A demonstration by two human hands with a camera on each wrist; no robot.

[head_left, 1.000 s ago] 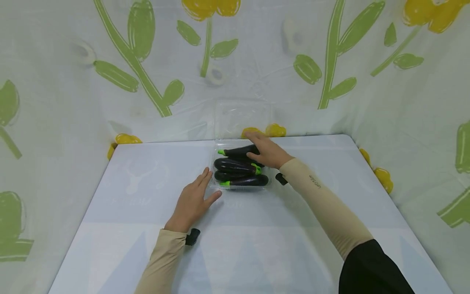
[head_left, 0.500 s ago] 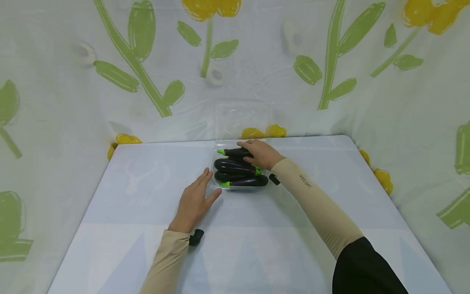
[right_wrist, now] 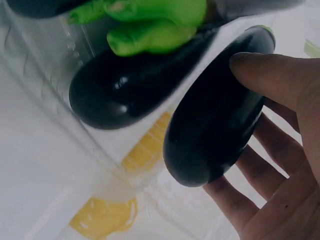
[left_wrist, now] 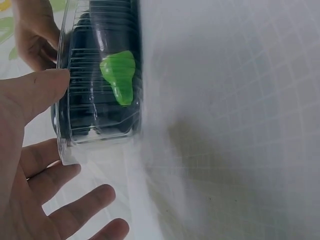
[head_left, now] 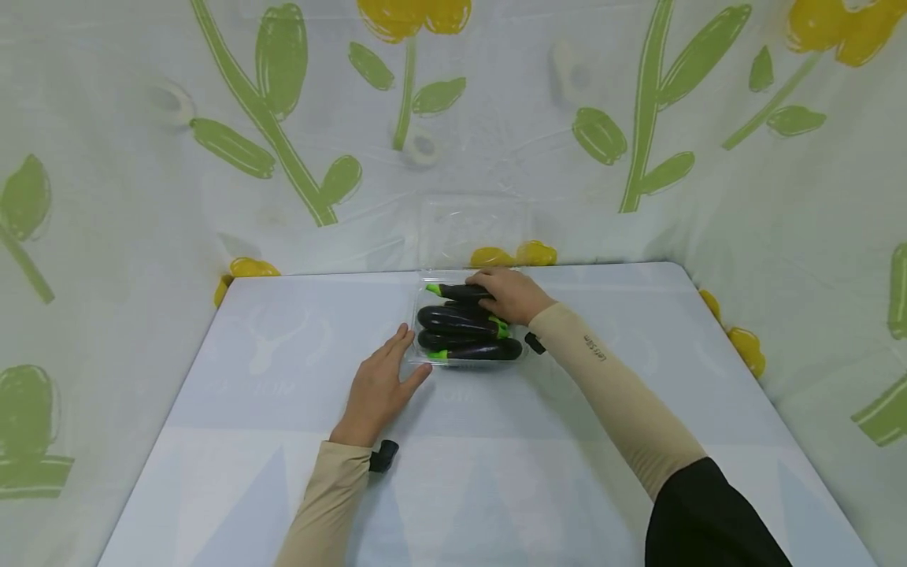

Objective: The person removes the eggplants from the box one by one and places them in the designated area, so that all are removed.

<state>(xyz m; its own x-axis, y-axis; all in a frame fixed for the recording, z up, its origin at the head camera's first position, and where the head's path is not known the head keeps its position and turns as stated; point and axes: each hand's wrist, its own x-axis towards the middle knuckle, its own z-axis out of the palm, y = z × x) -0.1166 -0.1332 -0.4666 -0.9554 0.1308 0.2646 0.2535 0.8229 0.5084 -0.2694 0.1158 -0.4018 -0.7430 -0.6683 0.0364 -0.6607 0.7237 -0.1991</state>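
A clear plastic clamshell box (left_wrist: pixel 75 150) holds several dark purple eggplants (head_left: pixel 457 319) with bright green caps. My right hand (head_left: pixel 517 295) grips the rearmost eggplant (right_wrist: pixel 215 115), thumb on one side and fingers on the other; its far end is hidden by the hand in the head view. In the right wrist view this eggplant stands apart from its neighbour. At the box's front left corner is my left hand (head_left: pixel 379 386), fingers extended along the side. In the left wrist view its thumb (left_wrist: pixel 45 90) lies at the rim.
The box's transparent lid (head_left: pixel 446 216) stands raised behind it, against the hanging cloth (head_left: pixel 496 94) printed with flowers. The box sits near the back edge of the white table (head_left: pixel 602 378). Cloth also hangs along both sides.
My right hand has come down and in over the rearmost eggplant, and its fingers have closed round it. The left hand stays at the box's corner. The head view has shifted slightly.
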